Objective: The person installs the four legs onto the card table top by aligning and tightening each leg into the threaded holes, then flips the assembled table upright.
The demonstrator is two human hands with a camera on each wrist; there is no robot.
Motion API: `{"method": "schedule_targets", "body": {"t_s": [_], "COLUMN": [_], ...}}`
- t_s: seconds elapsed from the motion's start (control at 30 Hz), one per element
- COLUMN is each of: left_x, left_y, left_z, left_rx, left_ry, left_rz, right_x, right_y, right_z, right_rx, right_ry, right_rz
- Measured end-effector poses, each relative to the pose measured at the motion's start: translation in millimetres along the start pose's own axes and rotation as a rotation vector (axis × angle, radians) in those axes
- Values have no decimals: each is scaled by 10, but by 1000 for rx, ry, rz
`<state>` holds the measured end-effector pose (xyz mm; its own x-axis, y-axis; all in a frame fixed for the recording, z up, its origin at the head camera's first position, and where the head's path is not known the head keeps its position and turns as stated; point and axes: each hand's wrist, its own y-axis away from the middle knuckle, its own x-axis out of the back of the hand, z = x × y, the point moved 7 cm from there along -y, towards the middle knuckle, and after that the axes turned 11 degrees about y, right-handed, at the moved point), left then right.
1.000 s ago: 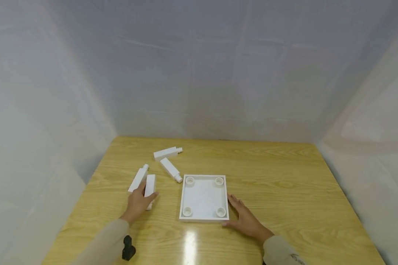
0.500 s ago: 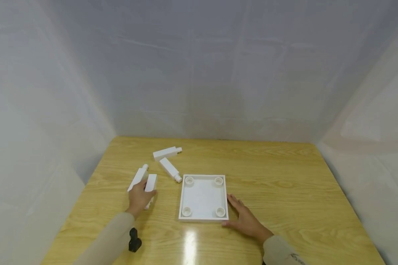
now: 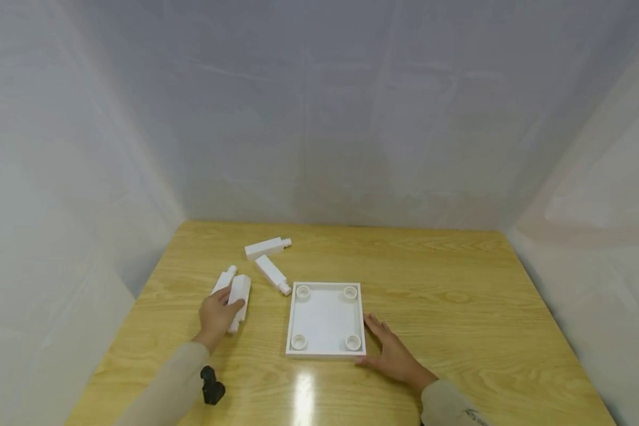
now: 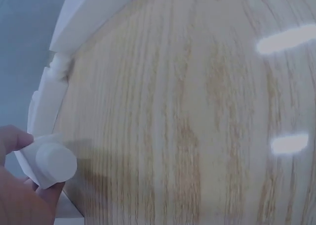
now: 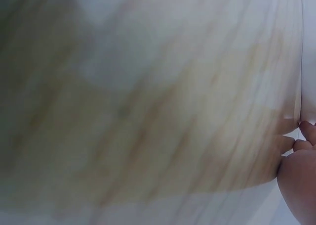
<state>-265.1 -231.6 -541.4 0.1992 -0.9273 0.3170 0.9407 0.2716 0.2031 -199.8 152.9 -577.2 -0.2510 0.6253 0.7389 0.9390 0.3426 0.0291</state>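
Observation:
In the head view my left hand (image 3: 215, 316) pinches a white square table leg (image 3: 239, 291) between thumb and fingers. Its stepped round end points toward me and fills the lower left of the left wrist view (image 4: 55, 161). A second leg (image 3: 224, 279) lies just left of the held one, partly behind my fingers. The white square tabletop (image 3: 327, 319) lies underside up, with a round socket in each corner. At its right side my right hand (image 3: 396, 358) rests with fingers extended along the edge and thumb by the near corner. In the right wrist view only part of this hand (image 5: 298, 183) shows.
Two more white legs, one farther back (image 3: 266, 247) and one slanting toward the tabletop (image 3: 271, 272), lie at the back left. The wooden table (image 3: 458, 296) reflects light near its front. Pale sheeting (image 3: 319, 118) encloses the back and sides.
The leg in my left hand has turned slightly, showing a different face, and my left hand has shifted a little. My right hand and the tabletop have stayed in place.

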Motion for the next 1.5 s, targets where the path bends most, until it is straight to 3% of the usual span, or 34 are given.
{"method": "schedule_targets", "body": {"t_s": [0.13, 0.3, 0.4, 0.53, 0.67, 0.77, 0.97, 1.3, 1.5], "left_x": [-23, -75, -127, -222, -297, -347, -444, -631, -821], "left_y": [10, 27, 37, 54, 84, 117, 144, 163, 161], "left_z": [6, 40, 57, 89, 152, 208, 304, 453, 536], "left_rx": [83, 146, 170, 209, 249, 277, 268, 111, 110], "left_ry": [190, 355, 437, 613, 803, 882, 908, 849, 831], "left_rz": [3, 10, -23, -87, -111, -127, -169, -228, -237], "right_x": [5, 8, -2, -9, -8, -10, -7, -2, 15], "right_y": [6, 6, 4, 1, 0, 1, 5, 11, 23], "right_z": [-3, -7, 2, 7, 2, -1, -6, -15, -44], "right_rx": [3, -1, -10, -8, 5, 11, 5, -5, -7], "right_ry": [3, -4, 0, -5, -3, 15, 19, 18, 22], "right_rz": [1, -2, -9, -8, 4, 13, 11, 0, 6]}}
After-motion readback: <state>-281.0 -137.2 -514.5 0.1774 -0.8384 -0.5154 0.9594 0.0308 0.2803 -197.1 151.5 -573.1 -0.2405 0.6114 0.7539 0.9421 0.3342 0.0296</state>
